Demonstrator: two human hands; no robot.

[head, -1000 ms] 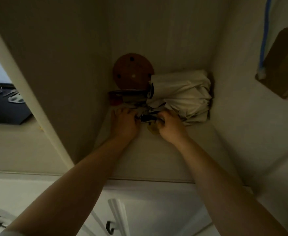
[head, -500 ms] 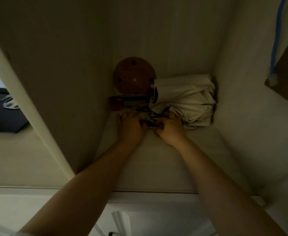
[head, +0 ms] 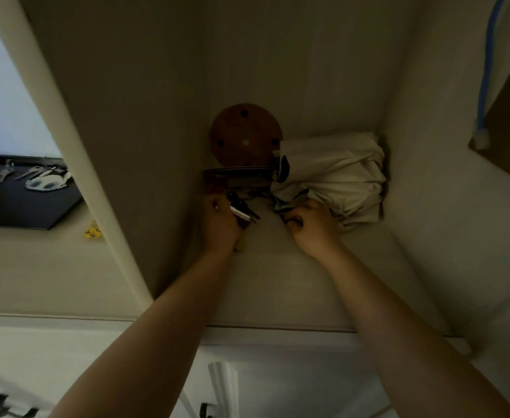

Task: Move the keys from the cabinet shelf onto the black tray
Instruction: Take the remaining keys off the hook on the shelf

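Both my hands reach deep into the dim cabinet shelf (head: 277, 285). My left hand (head: 222, 224) is closed on a dark bunch of keys (head: 243, 211) with a pale tag, just off the shelf's left wall. My right hand (head: 314, 226) is closed on something small and dark (head: 291, 218) at the edge of the white cloth; whether that is a key I cannot tell. The black tray (head: 15, 206) sits outside the cabinet at the far left, with several keys (head: 36, 176) lying on it.
A round brown disc (head: 246, 135) leans on the back wall above a flat dark item (head: 238, 176). Crumpled white cloth (head: 335, 176) fills the back right corner. A small yellow object (head: 92, 232) lies on the counter near the tray. A brown box (head: 507, 122) with a blue cable hangs right.
My hands were together over the keys; now they have parted, the left drawing a key bunch leftward and the right staying by the cloth. The tray has come more into view.
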